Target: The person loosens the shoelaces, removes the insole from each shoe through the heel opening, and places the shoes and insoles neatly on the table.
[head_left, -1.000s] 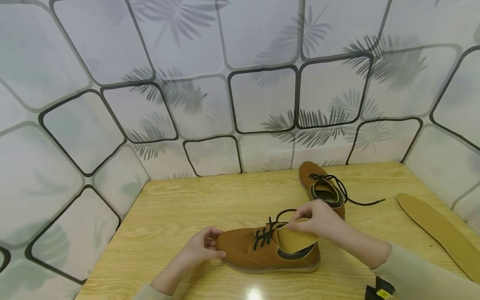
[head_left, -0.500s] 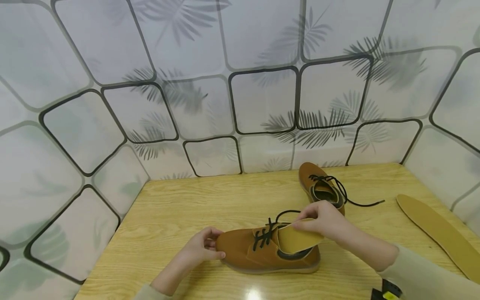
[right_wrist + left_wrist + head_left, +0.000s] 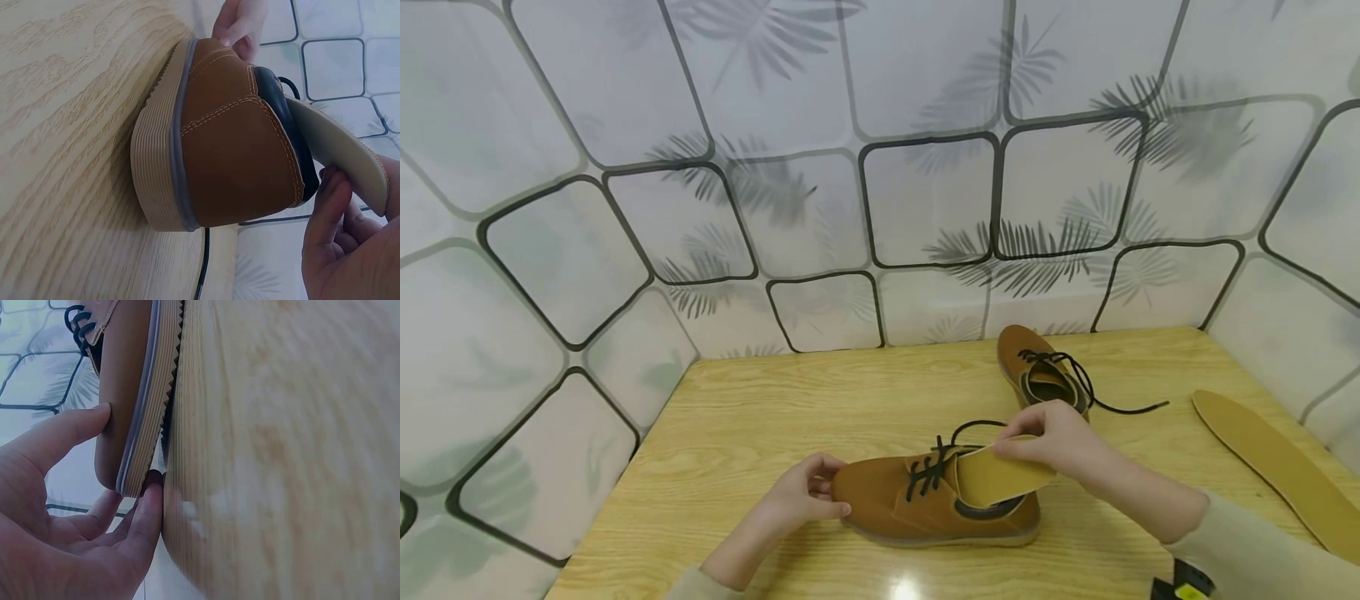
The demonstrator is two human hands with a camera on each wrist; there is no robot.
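A brown lace-up shoe [image 3: 880, 496] stands on the table, toe to the left, with black laces. My left hand [image 3: 796, 493] grips its toe; in the left wrist view the thumb lies on the upper and the fingers reach under the sole [image 3: 147, 412]. With my right hand [image 3: 1051, 435] I pinch the heel end of a tan insole [image 3: 1003, 475], which slopes up out of the shoe's opening. Its front part is hidden inside the shoe. The right wrist view shows the insole's pale underside [image 3: 350, 156] with fingertips against it, above the dark padded collar [image 3: 284, 119].
Behind my right hand stands a second brown shoe [image 3: 1018, 346], a long black lace trailing right. A loose tan insole [image 3: 1270, 446] lies at the table's right side. A patterned wall covering [image 3: 925, 200] surrounds the wooden table [image 3: 760, 408]. A black-and-yellow object [image 3: 1186, 587] shows below my right sleeve.
My right hand has moved slightly to the right with the insole, and the insole reaches a little farther out past the heel. The left hand and the shoe stay in place.
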